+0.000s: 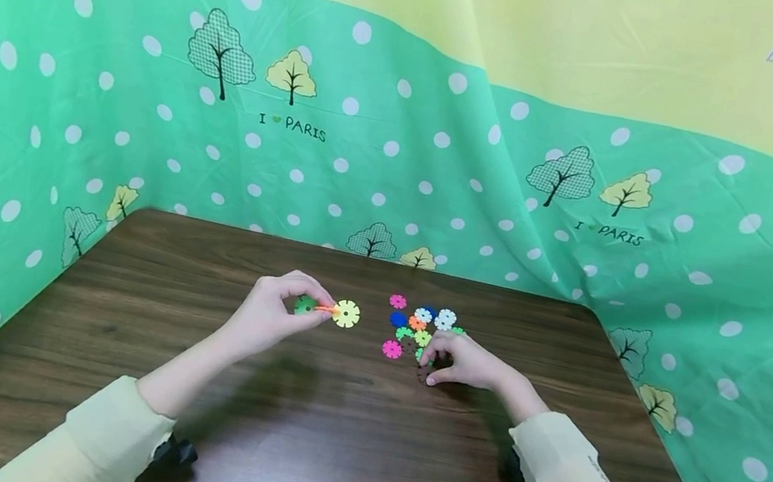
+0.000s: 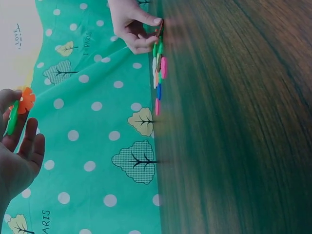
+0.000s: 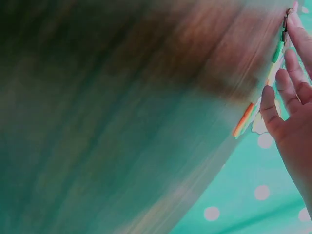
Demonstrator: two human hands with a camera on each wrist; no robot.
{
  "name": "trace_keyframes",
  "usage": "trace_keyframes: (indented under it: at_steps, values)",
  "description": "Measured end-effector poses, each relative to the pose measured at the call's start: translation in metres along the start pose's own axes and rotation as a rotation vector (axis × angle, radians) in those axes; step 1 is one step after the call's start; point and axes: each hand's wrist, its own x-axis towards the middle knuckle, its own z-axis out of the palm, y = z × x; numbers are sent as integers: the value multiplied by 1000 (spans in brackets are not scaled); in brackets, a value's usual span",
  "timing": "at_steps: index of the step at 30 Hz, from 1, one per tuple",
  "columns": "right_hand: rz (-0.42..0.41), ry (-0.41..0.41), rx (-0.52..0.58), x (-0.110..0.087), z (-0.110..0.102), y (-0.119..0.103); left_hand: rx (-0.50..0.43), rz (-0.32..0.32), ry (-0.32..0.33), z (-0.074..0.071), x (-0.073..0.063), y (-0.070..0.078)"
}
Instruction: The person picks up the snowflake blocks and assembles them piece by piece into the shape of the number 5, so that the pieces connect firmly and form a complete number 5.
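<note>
My left hand [image 1: 272, 309] pinches a small joined chain of notched plastic discs above the table. A yellow disc [image 1: 346, 314] sits at its right end, an orange disc [image 2: 29, 101] in the middle, and a green disc [image 1: 305, 305] at the left. To the right, my right hand [image 1: 472, 362] reaches to the near side of a loose disc group, thumb and forefinger pinching a brown disc [image 1: 423, 374] that stands tilted at the tabletop. Another brown disc [image 1: 409, 346] and a pink disc [image 1: 391, 349] lie just left of those fingertips. The right hand partly covers a green disc.
Several more discs lie flat behind and beside the right hand, among them a blue disc [image 1: 398, 319], a white disc [image 1: 446, 319] and a pink disc [image 1: 397, 301]. Around the dark wooden table [image 1: 323, 450] hangs a green dotted curtain [image 1: 398, 167] along the back and sides.
</note>
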Motion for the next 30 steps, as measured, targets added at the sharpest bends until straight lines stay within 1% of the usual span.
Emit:
trace_keyframes:
  at_steps: [3, 6, 8, 11, 13, 16, 21, 24, 26, 30]
  values:
    - [31, -2, 49, -1, -1, 0, -23, 19, -6, 1, 2, -10]
    - [56, 19, 76, -3, -3, -1, -44, 43, -7, 2, 5, -22]
    - [72, 55, 81, -4, -4, -4, -58, 58, -6, 2, 7, -28]
    - [100, 125, 131, -5, -8, -9, -68, 79, 0, 2, 9, -31]
    - [106, 178, 180, -6, -12, -15, -61, 79, 5, 1, 10, -30]
    - [100, 258, 240, -5, -18, -26, -42, 59, 15, 0, 10, -22]
    - [81, 387, 224, -4, -26, -43, -20, 33, 31, -1, 8, 2]
    - [85, 447, 246, -5, -30, -56, -7, 28, 35, -2, 8, 10]
    - [80, 478, 273, -6, -32, -68, 3, 26, 37, -1, 8, 7]
    - [51, 536, 307, -7, -37, -101, 16, 24, 42, 1, 10, -7]
